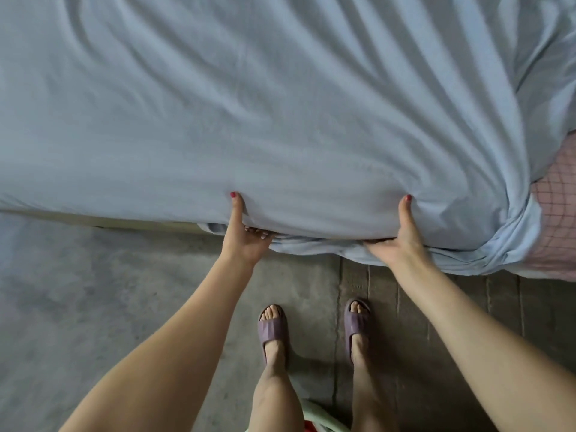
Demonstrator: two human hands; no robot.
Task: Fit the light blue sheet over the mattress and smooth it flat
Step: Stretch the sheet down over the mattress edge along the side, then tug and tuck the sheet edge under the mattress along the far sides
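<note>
The light blue sheet (249,104) covers most of the mattress, with long creases running toward the right corner. My left hand (241,236) grips the sheet's near edge, thumb on top and fingers curled underneath. My right hand (397,241) grips the same edge further right in the same way. The hem between and beside my hands is bunched. At the right corner the sheet is gathered and twisted, leaving a pink checked mattress (558,213) uncovered there.
A pale bed base edge (140,224) shows under the sheet at the left. I stand on a grey concrete floor (93,307) in purple slippers (271,327), close to the bed side.
</note>
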